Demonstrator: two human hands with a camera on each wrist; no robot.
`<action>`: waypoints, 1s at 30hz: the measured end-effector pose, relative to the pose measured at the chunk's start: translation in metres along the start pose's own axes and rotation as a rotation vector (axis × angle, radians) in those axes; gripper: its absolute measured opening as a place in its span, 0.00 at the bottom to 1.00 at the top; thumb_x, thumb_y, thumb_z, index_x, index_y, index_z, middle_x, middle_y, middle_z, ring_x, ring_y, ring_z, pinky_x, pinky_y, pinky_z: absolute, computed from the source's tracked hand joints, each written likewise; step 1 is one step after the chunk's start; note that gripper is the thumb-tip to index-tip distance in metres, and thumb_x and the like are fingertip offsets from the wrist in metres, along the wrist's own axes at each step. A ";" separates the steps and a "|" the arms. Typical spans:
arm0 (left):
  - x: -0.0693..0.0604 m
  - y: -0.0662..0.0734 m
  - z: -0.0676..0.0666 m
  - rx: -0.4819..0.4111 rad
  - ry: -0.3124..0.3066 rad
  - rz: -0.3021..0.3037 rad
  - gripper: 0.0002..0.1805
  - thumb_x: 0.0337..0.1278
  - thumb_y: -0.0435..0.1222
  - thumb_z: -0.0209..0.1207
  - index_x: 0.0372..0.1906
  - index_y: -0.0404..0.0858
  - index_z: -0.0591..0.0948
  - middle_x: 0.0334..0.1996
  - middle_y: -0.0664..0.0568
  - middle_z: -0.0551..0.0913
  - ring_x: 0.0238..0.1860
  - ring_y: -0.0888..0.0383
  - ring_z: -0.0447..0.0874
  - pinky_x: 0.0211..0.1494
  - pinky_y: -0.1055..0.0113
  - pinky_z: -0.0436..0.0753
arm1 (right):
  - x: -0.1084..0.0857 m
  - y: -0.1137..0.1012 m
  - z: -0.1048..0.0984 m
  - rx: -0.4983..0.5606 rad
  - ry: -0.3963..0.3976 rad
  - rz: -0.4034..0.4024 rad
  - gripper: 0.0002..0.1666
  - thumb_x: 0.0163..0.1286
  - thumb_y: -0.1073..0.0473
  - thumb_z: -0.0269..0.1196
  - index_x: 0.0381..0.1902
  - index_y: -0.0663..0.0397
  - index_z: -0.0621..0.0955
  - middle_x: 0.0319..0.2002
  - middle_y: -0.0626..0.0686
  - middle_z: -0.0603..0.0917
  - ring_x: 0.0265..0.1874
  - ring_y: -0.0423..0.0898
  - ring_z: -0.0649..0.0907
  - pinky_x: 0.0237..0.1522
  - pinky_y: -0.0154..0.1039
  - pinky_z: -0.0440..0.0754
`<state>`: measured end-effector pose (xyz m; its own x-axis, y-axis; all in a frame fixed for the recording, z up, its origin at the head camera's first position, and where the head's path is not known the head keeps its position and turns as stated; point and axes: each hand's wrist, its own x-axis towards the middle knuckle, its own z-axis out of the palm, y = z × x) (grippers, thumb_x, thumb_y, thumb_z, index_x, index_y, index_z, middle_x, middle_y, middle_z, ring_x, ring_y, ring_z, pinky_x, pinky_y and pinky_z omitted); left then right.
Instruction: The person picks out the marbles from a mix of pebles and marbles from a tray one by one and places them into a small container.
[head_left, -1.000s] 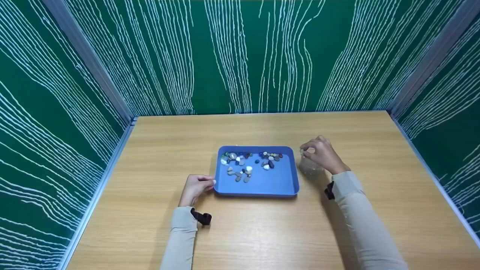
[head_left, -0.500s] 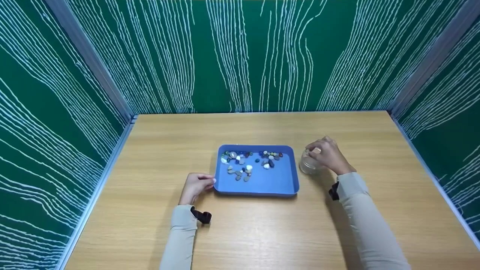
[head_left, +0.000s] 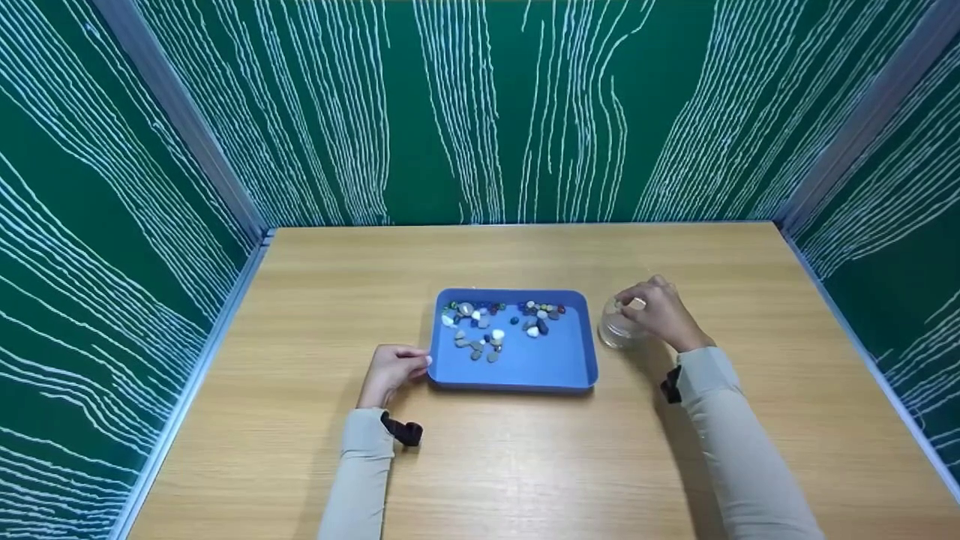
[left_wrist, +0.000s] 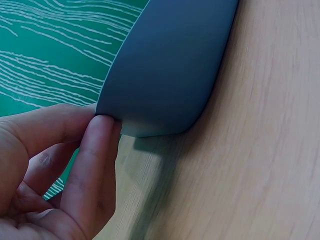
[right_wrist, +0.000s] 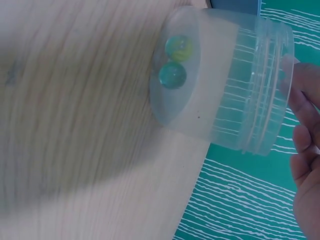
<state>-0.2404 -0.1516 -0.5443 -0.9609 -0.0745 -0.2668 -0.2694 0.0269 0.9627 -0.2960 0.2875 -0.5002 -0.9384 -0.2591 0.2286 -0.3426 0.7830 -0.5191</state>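
Note:
A shallow blue tray (head_left: 551, 364) lies on the table, holding several pebbles (head_left: 498, 335) and glass marbles (head_left: 514, 320). My left hand (head_left: 394, 371) pinches the tray's left rim near its front corner; in the left wrist view, thumb and fingers meet on the blue wall (left_wrist: 165, 70). To the right of the tray stands a clear jar (right_wrist: 225, 85), upright, its mouth uncovered. Two marbles (right_wrist: 173, 75) lie at its bottom. My right hand (head_left: 660, 315) is over the jar's mouth, fingertips (right_wrist: 300, 75) at the rim. Whether something sits between them is hidden.
The wooden table (head_left: 525, 465) runs forward to a green panel (head_left: 427, 112) with white wavy lines. Similar panels close off the left and right sides, with grey posts (head_left: 176, 105) at the corners.
My right hand, which pinched a small marble beside the tray, has moved slightly right over the jar's mouth and now stays almost still. My left hand keeps its hold on the tray rim.

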 end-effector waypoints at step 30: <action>0.000 -0.001 0.001 -0.020 0.011 0.001 0.11 0.46 0.19 0.63 0.39 0.20 0.83 0.38 0.37 0.86 0.29 0.62 0.83 0.37 0.71 0.88 | -0.002 0.005 0.002 0.012 0.016 -0.020 0.11 0.62 0.68 0.64 0.42 0.67 0.84 0.40 0.64 0.86 0.43 0.58 0.76 0.51 0.54 0.67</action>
<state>-0.2403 -0.1511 -0.5455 -0.9603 -0.0858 -0.2653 -0.2668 0.0068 0.9637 -0.2963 0.2908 -0.5048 -0.9305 -0.2660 0.2519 -0.3622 0.7710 -0.5238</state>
